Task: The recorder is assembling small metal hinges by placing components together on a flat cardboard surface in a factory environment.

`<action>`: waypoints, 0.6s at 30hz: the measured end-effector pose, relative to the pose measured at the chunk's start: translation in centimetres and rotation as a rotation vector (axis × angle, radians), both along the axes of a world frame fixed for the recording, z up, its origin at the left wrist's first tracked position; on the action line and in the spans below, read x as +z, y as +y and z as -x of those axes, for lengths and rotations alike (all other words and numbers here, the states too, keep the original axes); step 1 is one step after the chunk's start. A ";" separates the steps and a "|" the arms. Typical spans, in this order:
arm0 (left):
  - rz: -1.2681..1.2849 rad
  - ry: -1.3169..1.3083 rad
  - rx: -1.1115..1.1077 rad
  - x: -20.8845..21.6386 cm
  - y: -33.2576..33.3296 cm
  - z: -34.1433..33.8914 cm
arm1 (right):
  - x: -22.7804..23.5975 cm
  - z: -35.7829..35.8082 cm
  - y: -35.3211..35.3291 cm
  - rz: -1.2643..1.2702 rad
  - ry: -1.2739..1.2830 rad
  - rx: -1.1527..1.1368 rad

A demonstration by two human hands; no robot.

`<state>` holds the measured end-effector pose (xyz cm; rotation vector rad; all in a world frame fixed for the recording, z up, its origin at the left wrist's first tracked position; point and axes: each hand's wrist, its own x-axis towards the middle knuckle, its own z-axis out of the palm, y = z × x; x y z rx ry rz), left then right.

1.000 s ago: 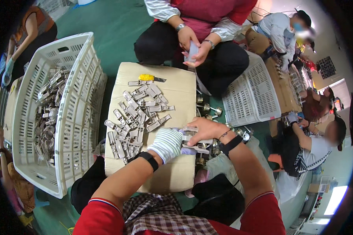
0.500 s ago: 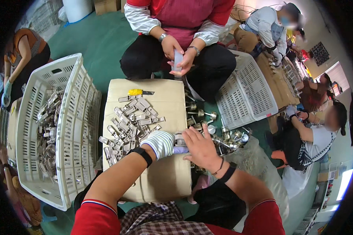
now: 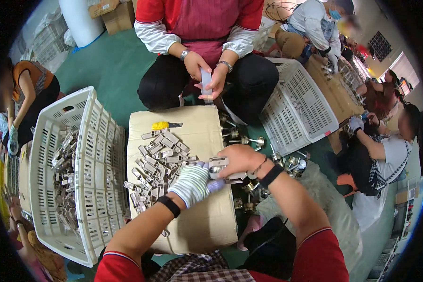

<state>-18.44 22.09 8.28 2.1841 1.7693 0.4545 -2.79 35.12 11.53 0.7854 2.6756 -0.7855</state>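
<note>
My left hand (image 3: pixel 191 184), in a striped knit glove with purple fingertips, is closed on a metal clip (image 3: pixel 218 163) over the right half of the cardboard-topped work surface (image 3: pixel 197 230). From the other side my bare right hand (image 3: pixel 242 160) closes round the same clip. A flat metal end (image 3: pixel 236 176) sticks out under my right fingers; whether it belongs to that clip I cannot tell. Left of my gloved hand lies a loose heap of similar metal clips (image 3: pixel 150 167). A yellow-handled knife (image 3: pixel 160 125) rests beyond the heap.
A white slatted crate (image 3: pixel 87 188) with metal parts stands at left, another white crate (image 3: pixel 298 103) at far right. Round-headed metal fittings (image 3: pixel 277 157) lie beside a clear plastic bag (image 3: pixel 315 207). Opposite, a person (image 3: pixel 207 28) holds a pale strip (image 3: pixel 206 83); other people sit at right and left.
My right hand, earlier stretched out with fingers spread, has closed round the metal clip. The left hand has turned slightly and now grips its side. The whole view has shifted a little.
</note>
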 end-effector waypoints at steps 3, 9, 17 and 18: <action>0.022 0.098 -0.063 0.1 1.0 -0.3 | 0.0 0.0 1.7 0.262 -0.003 -0.040; 0.228 -0.007 -0.091 0.3 3.1 0.6 | -1.3 -0.3 2.3 0.194 0.040 -0.051; 0.274 0.012 -0.163 0.6 5.2 2.2 | 0.7 -0.9 -1.9 -0.473 0.291 0.147; 0.224 -0.034 -0.182 0.1 5.3 2.3 | 0.4 -0.8 -2.0 -0.502 0.257 0.135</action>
